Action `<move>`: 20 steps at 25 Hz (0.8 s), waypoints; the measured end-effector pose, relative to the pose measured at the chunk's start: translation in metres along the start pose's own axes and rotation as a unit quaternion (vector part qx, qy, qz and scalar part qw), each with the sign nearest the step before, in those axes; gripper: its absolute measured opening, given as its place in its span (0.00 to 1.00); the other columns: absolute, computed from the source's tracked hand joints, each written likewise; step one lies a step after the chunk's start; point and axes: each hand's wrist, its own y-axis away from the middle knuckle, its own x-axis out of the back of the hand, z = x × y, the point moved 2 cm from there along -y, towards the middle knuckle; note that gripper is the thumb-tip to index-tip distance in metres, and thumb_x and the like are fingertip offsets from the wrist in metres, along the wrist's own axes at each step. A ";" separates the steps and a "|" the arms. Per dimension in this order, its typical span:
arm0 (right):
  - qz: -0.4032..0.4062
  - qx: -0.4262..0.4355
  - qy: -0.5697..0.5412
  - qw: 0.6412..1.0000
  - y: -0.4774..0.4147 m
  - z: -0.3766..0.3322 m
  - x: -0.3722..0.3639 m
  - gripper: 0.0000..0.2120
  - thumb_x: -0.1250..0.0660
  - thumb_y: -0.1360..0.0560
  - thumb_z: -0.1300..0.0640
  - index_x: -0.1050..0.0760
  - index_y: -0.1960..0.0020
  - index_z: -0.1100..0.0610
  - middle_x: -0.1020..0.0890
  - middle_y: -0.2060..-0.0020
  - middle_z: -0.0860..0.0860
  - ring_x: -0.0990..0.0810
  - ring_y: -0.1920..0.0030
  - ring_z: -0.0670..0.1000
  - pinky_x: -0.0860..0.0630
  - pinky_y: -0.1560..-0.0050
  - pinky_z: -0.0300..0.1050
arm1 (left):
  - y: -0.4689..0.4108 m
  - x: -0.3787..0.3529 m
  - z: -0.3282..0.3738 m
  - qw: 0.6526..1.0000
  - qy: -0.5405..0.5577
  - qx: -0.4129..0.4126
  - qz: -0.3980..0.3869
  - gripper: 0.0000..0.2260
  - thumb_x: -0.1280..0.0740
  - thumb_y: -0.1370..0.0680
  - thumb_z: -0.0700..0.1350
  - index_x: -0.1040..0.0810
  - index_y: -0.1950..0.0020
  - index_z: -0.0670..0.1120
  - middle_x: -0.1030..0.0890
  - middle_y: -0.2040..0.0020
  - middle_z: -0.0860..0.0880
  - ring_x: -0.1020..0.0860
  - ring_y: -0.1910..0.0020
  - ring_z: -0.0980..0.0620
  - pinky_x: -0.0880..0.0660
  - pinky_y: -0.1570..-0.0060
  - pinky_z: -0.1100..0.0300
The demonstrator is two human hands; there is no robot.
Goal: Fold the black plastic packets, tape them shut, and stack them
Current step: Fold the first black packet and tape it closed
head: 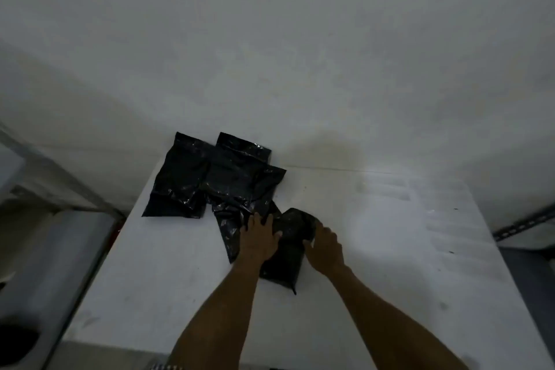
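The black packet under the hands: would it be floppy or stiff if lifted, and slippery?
Probably floppy: the packet curves over at its far end where the right hand grips it. Likely slippery, since the plastic is glossy, as on the pile behind. It lies flat under the left hand, so it should not roll.

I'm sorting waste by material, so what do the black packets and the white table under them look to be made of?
Near packet: thin black plastic film, glossy; it crinkles and glints. Back packets: apparently the same, shiny creases. Table: white, matte, smooth with faint scuffs; laminate or painted board, unclear which.
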 end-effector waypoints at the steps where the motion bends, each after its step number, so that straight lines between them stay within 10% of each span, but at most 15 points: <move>1: -0.009 -0.023 -0.012 1.000 -0.001 -0.001 -0.010 0.33 0.42 0.18 0.47 0.53 0.20 0.55 0.34 0.28 0.58 0.34 0.30 0.60 0.34 0.31 0.54 | -0.004 -0.009 -0.003 1.000 -0.006 0.001 -0.004 0.29 0.51 0.17 0.60 0.52 0.19 0.50 0.55 0.20 0.40 0.54 0.21 0.40 0.50 0.26 0.41; 9: 0.035 -0.187 -0.236 0.953 -0.026 -0.009 -0.083 0.35 0.35 0.20 0.49 0.48 0.21 0.61 0.32 0.29 0.61 0.30 0.32 0.61 0.33 0.33 0.53 | -0.030 -0.083 -0.028 0.996 0.066 0.014 0.051 0.25 0.46 0.16 0.55 0.41 0.21 0.48 0.45 0.21 0.40 0.44 0.22 0.42 0.43 0.26 0.45; 14: 0.070 -0.218 -0.313 0.922 -0.027 -0.008 -0.079 0.42 0.28 0.25 0.48 0.47 0.21 0.59 0.24 0.35 0.60 0.22 0.38 0.61 0.25 0.39 0.53 | -0.027 -0.095 -0.017 0.991 0.092 0.051 0.084 0.19 0.28 0.25 0.47 0.22 0.36 0.43 0.26 0.32 0.36 0.25 0.35 0.37 0.24 0.42 0.41; 20: 0.089 -0.219 -0.332 0.913 -0.028 0.023 -0.066 0.38 0.27 0.26 0.54 0.42 0.23 0.60 0.22 0.37 0.60 0.21 0.40 0.59 0.26 0.41 0.49 | -0.029 -0.102 0.027 0.982 0.131 0.072 0.117 0.18 0.32 0.23 0.45 0.25 0.33 0.42 0.30 0.29 0.36 0.29 0.31 0.39 0.29 0.36 0.39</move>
